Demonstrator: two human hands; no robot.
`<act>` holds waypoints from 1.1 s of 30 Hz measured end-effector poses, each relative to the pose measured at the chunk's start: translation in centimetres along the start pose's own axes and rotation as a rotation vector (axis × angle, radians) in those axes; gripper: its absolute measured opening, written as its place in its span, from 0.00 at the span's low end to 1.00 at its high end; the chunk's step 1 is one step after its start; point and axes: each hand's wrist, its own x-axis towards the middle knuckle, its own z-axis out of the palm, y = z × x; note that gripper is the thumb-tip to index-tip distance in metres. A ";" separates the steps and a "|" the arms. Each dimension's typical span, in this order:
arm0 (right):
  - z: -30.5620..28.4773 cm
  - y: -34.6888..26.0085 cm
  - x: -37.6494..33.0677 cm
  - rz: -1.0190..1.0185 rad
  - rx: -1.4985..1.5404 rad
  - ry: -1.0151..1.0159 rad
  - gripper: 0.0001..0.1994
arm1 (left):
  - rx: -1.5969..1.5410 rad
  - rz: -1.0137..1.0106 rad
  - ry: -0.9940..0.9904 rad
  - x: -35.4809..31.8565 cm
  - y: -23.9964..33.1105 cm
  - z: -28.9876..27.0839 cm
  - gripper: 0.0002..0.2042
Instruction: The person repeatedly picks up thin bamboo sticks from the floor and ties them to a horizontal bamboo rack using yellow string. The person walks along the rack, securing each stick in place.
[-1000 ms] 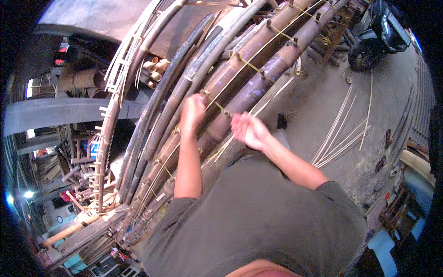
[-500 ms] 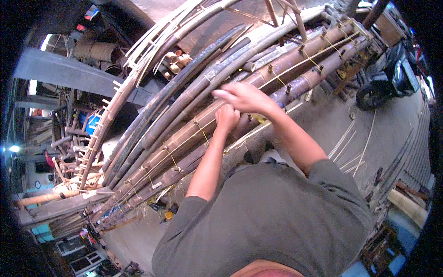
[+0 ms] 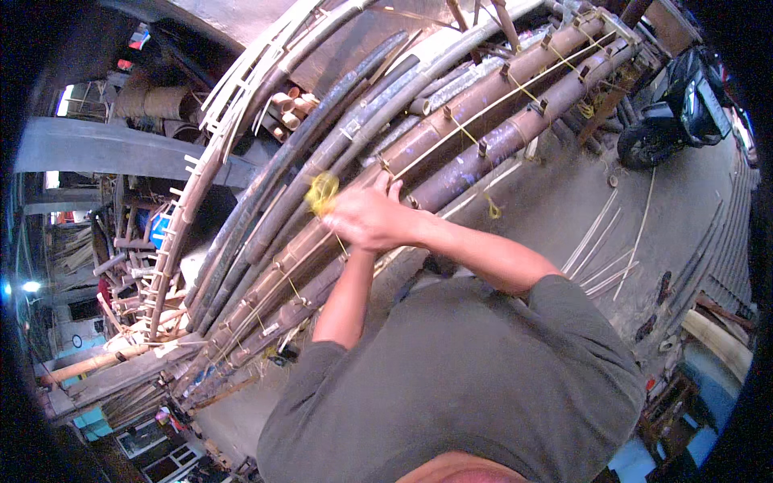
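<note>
Long brown bamboo poles lie side by side in a rack and are lashed together with thin yellow string. My right hand reaches across from the right and rests on the poles, fingers closed on a small bunch of yellow string at its left tip. A strand runs from the bunch down under the hand. My left forearm rises straight up beneath it. My left hand is almost wholly hidden under the right hand, so its grip is not visible.
Darker curved poles and pale split strips arch to the left of the rack. Thin slivers lie on the concrete floor at right. A parked motorbike stands at the upper right. Stacked timber fills the lower left.
Both hands have come together over one lashing point. A second ago they were apart; now the right hand covers the left and a yellow string bunch shows at its fingertips.
</note>
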 end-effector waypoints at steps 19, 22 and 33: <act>3.4 9.1 -11.8 0.286 -0.199 -0.192 0.22 | -0.736 -0.035 -0.111 3.2 3.0 -3.6 0.11; 4.7 10.1 -12.6 0.267 -0.437 -0.245 0.22 | -0.723 0.047 0.013 9.2 7.5 -7.8 0.11; 9.4 1.8 -12.6 0.594 -0.347 -0.414 0.13 | -0.150 0.104 -0.053 11.1 -4.5 -5.9 0.17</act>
